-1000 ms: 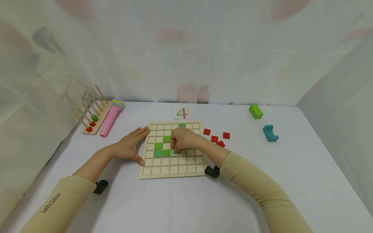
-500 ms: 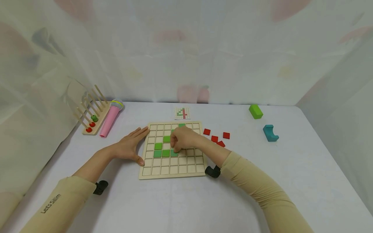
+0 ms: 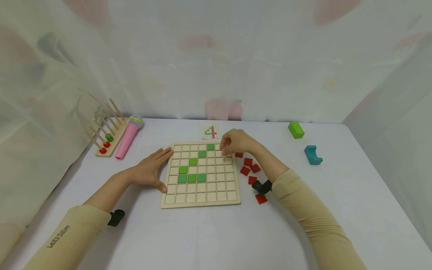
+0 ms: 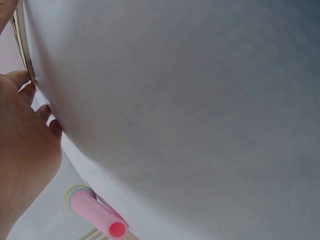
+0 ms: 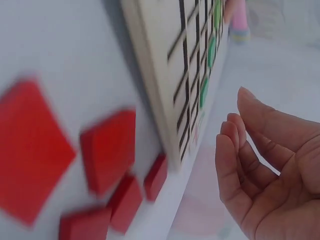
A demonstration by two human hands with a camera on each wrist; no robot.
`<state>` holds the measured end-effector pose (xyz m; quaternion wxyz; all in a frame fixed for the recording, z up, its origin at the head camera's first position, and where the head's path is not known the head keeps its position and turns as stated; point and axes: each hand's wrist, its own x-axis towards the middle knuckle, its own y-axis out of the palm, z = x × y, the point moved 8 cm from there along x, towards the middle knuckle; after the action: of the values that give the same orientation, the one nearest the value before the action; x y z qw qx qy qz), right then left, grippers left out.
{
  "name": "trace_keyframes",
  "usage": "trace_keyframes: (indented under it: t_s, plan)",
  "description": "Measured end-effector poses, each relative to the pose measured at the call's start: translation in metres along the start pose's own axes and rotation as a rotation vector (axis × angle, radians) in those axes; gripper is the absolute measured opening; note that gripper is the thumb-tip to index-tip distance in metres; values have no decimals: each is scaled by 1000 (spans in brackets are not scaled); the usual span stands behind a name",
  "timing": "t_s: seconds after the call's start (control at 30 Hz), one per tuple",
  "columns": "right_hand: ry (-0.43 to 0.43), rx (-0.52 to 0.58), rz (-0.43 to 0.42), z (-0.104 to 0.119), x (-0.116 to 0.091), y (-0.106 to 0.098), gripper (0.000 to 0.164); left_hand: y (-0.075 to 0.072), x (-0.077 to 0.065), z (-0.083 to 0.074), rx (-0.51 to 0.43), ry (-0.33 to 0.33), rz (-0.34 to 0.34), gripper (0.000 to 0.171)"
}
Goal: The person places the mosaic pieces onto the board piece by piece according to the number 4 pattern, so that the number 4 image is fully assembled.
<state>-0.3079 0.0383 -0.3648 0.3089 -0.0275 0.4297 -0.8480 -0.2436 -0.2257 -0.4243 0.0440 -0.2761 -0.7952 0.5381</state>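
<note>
A square wooden grid board (image 3: 221,186) lies flat on the table, several of its cells filled with green tiles (image 3: 192,178). My left hand (image 3: 147,171) rests at the board's left side, thumb and fingertips against its edge. Above the board's far right corner is my right hand (image 3: 237,141). Its thumb and loosely bent fingers stand apart in the right wrist view, and no tile shows between them. Several red tiles (image 3: 248,161) are scattered on the table along the board's right side, partly beneath the right forearm.
A small printed grid card (image 3: 210,132) lies behind the board. Far left stand a pegged wooden rack (image 3: 116,138) with beads and a pink toy microphone (image 3: 126,140). A green block (image 3: 296,130) and a teal curved block (image 3: 313,155) sit to the right.
My right hand has lifted off the green tile in the lower row and moved right and away toward the far right corner, uncovering that tile and more red ones. The left hand stays put.
</note>
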Motion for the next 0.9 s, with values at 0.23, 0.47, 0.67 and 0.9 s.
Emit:
trace_keyframes:
  t_s: [0.23,0.47,0.67,0.9]
  plan:
    - [75,-2,-35,-31,-4,-20,19,0,-1,0,5,1,-4,141]
    - [90,-29,-28,-54,-7,-28,17,1,-1,1,4,4,-5,141]
    - [81,-12,31,-68,-8,-26,22,1,0,1,1,9,-9,141]
    - [73,-2,94,-70,-8,-22,26,0,0,0,-14,14,-10,141]
